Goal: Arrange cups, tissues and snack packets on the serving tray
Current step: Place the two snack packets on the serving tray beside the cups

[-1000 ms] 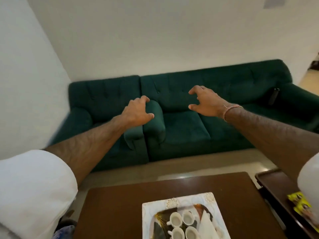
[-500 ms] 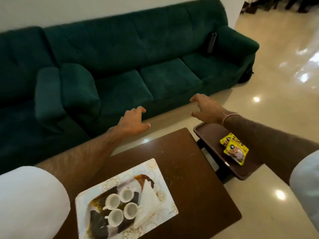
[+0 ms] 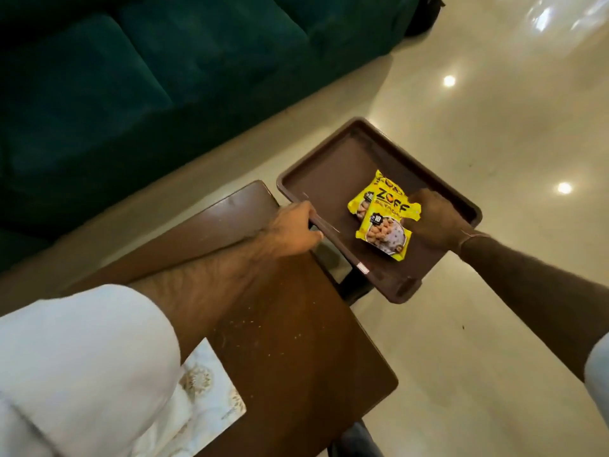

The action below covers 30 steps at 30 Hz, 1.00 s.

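A dark brown tray [image 3: 333, 169] stands on a low stand to the right of the wooden table. On it lie two yellow snack packets [image 3: 384, 222], one overlapping the other. My right hand [image 3: 435, 222] is on the packets' right edge, fingers closed on the front packet. My left hand [image 3: 293, 230] grips the tray's near left rim. A corner of the white patterned serving tray [image 3: 211, 400] shows at the bottom left, mostly hidden by my white sleeve; the cups and tissues on it are out of sight.
The brown wooden table [image 3: 286, 341] fills the lower middle. A dark green sofa [image 3: 131, 77] runs across the top left. Glossy cream floor [image 3: 494, 127] spreads to the right, with light reflections.
My view swung down and right, from the sofa to the brown tray. Both hands came down from the air: the left onto the tray rim, the right onto the snack packets.
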### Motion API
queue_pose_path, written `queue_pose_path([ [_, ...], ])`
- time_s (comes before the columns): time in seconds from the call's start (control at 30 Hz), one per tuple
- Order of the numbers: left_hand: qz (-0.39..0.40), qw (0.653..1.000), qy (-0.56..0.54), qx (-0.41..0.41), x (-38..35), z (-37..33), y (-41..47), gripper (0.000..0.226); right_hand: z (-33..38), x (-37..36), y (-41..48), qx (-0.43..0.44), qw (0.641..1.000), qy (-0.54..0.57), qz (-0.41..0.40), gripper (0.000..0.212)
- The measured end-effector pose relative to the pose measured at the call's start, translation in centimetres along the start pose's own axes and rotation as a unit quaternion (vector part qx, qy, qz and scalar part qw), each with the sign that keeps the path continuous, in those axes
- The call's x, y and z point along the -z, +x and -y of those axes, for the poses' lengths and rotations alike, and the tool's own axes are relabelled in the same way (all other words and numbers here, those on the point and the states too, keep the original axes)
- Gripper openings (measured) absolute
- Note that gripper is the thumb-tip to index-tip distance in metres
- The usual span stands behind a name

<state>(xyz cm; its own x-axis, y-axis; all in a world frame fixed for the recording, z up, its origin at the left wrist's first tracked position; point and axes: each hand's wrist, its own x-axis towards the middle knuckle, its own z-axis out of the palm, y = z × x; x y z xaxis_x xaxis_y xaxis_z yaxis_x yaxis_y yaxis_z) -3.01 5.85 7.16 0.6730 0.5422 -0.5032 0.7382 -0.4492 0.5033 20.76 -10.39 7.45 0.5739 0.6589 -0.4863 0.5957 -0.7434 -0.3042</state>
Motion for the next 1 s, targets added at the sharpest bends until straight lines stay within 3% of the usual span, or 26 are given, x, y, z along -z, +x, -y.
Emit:
queue_pose_path([
  [0.17, -0.044, 0.999, -0.031, -0.004, -5.3, -3.1, 7.4, 0.048, -5.6, -3.8, 2.0, -0.128, 0.981, 0.134, -0.048, 0.075],
  [0.27, -0.086, 0.992, -0.092, 0.022, -7.1, -5.0, 11.4, 0.037, -6.3, -5.9, 2.7, -0.2, 0.945, 0.256, -0.03, 0.088],
  [0.37, -0.085, 0.974, -0.201, 0.068, -8.0, -6.1, 14.7, 0.032, -5.9, -7.4, 3.6, -0.23, 0.9, 0.37, -0.019, 0.086],
  [0.5, -0.004, 0.951, -0.29, 0.107, -8.6, -7.0, 16.9, 0.038, -5.4, -8.7, 4.4, -0.231, 0.806, 0.545, 0.006, 0.064],
  [0.63, 0.072, 0.946, -0.296, 0.114, -8.6, -6.9, 16.5, 0.017, -5.0, -8.6, 3.4, -0.217, 0.729, 0.648, 0.035, 0.035],
  [0.83, 0.113, 0.857, -0.49, 0.109, -7.4, -5.8, 13.5, 0.01, -4.2, -7.0, 2.0, -0.159, 0.672, 0.719, 0.083, 0.037],
  [1.0, 0.058, 0.773, -0.622, 0.11, -4.4, -2.9, 9.8, 0.023, -0.2, -5.5, 1.3, -0.122, 0.644, 0.746, 0.117, 0.044],
])
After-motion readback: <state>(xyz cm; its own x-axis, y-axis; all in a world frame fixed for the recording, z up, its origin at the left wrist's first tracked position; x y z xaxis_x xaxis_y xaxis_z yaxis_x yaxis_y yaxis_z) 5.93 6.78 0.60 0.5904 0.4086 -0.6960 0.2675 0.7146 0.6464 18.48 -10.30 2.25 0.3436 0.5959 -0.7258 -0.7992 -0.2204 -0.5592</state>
